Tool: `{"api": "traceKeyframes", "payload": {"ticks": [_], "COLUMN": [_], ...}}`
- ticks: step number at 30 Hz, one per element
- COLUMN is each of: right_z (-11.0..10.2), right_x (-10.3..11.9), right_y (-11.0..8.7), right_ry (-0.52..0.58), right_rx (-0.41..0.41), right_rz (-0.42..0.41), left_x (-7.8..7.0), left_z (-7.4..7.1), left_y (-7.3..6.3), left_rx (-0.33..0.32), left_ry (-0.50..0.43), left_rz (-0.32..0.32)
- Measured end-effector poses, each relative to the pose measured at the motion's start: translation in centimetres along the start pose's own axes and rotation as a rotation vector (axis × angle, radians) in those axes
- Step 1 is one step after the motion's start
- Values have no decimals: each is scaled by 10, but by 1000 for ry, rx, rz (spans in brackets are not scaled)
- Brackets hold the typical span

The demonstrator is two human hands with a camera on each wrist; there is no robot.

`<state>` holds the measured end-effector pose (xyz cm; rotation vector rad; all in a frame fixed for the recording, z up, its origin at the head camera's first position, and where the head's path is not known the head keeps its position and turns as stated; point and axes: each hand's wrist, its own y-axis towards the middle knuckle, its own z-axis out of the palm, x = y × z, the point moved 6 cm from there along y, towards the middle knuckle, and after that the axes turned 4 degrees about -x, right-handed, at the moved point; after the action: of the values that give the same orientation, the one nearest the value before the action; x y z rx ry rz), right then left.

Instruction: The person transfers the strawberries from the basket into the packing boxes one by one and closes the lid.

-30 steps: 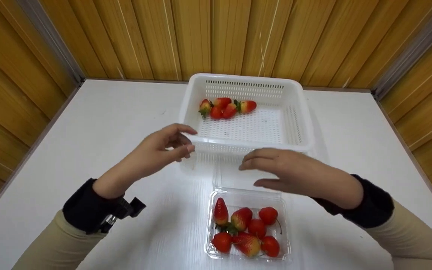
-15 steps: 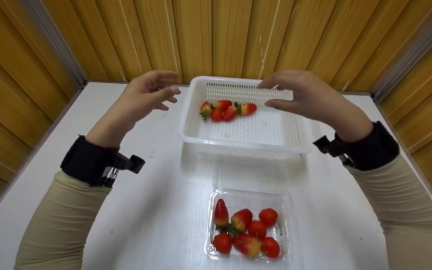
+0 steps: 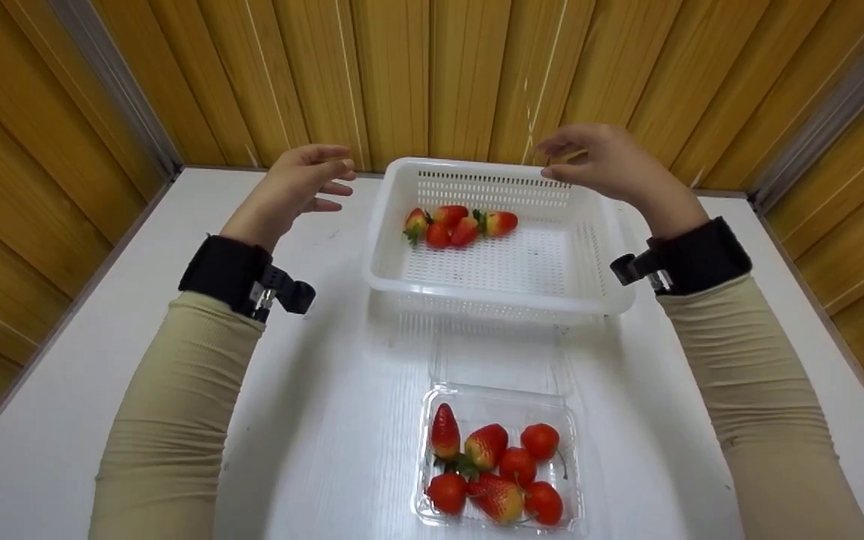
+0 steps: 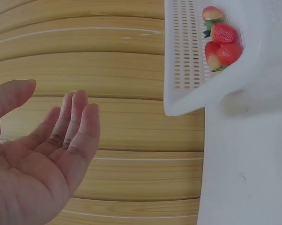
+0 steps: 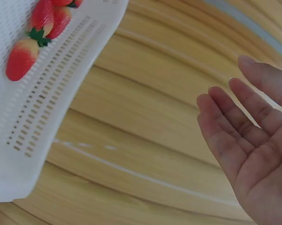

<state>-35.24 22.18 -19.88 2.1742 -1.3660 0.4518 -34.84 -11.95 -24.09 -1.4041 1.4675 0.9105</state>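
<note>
A white slotted basket (image 3: pixel 492 296) stands toward the back of the table with several strawberries (image 3: pixel 464 232) bunched at its left side. Left of its far corner my left hand (image 3: pixel 293 184) hovers, fingers relaxed and palm bare in the left wrist view. My right hand (image 3: pixel 604 161) is raised over the basket's far right corner, fingers loosely bent; the right wrist view shows nothing in that palm. Closer to me sits a clear plastic clamshell box (image 3: pixel 573 457), its lid folded back toward the basket. Inside it lie strawberries (image 3: pixel 487 448) and round red cherry-like fruits (image 3: pixel 540 442).
Yellow wood-panel walls (image 3: pixel 462 75) close off the back and both sides of the white table (image 3: pixel 312 420). The clamshell's transparent lid (image 3: pixel 492 356) lies flat between box and basket. Each wrist wears a black band with a small camera.
Both hands have moved away from me, from in front of the basket's near rim up to its far corners, the gap between them widening. The basket, box and fruit stay in place.
</note>
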Motion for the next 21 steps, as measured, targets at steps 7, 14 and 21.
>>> {"api": "traceKeyframes", "payload": {"ticks": [7, 14, 21], "right_z": [11, 30, 57], "right_x": [-22, -33, -42], "right_y": [27, 42, 57], "right_ry": [-3, -22, -73], "right_rx": [4, 76, 156], "right_rz": [53, 83, 97], "left_x": [29, 51, 60], "left_z": [2, 7, 27], "left_y": [23, 35, 44], "left_rx": [-36, -61, -54], "left_ry": [-67, 18, 92], "left_rz": [-95, -166, -216]}}
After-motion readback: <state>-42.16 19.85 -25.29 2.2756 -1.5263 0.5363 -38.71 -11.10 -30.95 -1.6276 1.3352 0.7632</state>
